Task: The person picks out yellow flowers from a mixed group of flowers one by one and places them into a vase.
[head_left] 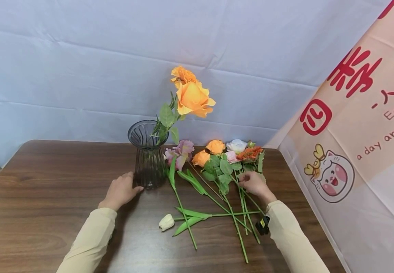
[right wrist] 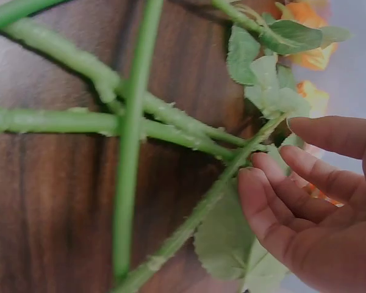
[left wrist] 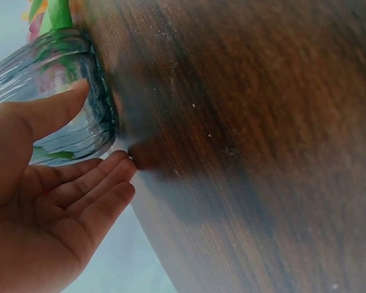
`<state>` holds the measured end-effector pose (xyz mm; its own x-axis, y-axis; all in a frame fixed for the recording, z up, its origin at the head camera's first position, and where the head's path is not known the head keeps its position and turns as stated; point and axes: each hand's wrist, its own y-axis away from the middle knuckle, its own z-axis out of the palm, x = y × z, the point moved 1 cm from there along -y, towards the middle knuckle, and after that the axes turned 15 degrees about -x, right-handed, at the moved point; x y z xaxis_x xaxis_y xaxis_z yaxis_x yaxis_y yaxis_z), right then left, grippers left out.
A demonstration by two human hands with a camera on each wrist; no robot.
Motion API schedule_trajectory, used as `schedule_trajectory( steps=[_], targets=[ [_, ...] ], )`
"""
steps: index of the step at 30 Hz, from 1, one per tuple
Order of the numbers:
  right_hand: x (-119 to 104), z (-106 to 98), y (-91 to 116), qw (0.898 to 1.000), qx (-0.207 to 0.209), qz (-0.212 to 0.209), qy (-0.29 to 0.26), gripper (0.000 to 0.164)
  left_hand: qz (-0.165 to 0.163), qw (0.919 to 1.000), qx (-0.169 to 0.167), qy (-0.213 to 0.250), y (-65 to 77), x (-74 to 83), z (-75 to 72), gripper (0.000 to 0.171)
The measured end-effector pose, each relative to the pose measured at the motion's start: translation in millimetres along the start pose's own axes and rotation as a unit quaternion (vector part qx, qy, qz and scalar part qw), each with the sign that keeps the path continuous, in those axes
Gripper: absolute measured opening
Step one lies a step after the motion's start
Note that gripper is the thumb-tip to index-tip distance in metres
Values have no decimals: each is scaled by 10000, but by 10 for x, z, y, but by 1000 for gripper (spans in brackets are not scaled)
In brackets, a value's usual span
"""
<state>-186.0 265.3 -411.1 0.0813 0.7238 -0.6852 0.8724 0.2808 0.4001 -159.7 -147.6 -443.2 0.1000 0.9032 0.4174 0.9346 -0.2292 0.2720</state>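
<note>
A ribbed, smoky glass vase (head_left: 150, 167) stands upright with two orange flowers (head_left: 193, 96) leaning out to its right. My left hand (head_left: 121, 190) is beside the vase's base, thumb in front of the glass and fingers loosely extended in the left wrist view. On the right, my right hand (head_left: 254, 183) reaches over the flower stems. The right wrist view shows its thumb and bent fingers right at a thorny green stem (right wrist: 198, 213), with a gap between thumb and forefinger. Leaves (right wrist: 222, 235) of that bunch lie behind the fingers.
Orange roses (head_left: 202, 157), a white flower (head_left: 236, 145), a red-orange flower (head_left: 249, 154) and a purple flower (head_left: 184, 149) lie along the back of the table (head_left: 57, 197). In front, a white tulip (head_left: 166, 222) lies across other stems. A printed cloth (head_left: 364, 151) hangs at the right.
</note>
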Motion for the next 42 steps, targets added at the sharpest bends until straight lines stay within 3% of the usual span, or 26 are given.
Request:
schedule_trajectory(
  steps=[3, 10, 22, 31, 37, 42],
  targets=[
    [36, 24, -18, 10000, 61, -45, 0, 13, 4, 10000, 6, 5, 0, -2, -1, 54],
    [88, 90, -67, 9962, 373, -134, 778, 9, 26, 10000, 51, -21, 12, 5, -5, 53],
    [51, 131, -97, 9890, 520, 116, 1384, 15, 36, 10000, 53, -9, 15, 6, -2, 53],
    [1, 101, -85, 9941, 97, 256, 1049, 6, 37, 10000, -3, -38, -1, 3, -8, 57],
    [-28, 98, -74, 9980, -328, 141, 523, 12, -4, 10000, -49, -55, -1, 8, -9, 60],
    [-30, 110, -69, 9984, -440, 167, 302, 13, 0, 10000, -34, -40, 6, 14, -13, 58]
  ],
)
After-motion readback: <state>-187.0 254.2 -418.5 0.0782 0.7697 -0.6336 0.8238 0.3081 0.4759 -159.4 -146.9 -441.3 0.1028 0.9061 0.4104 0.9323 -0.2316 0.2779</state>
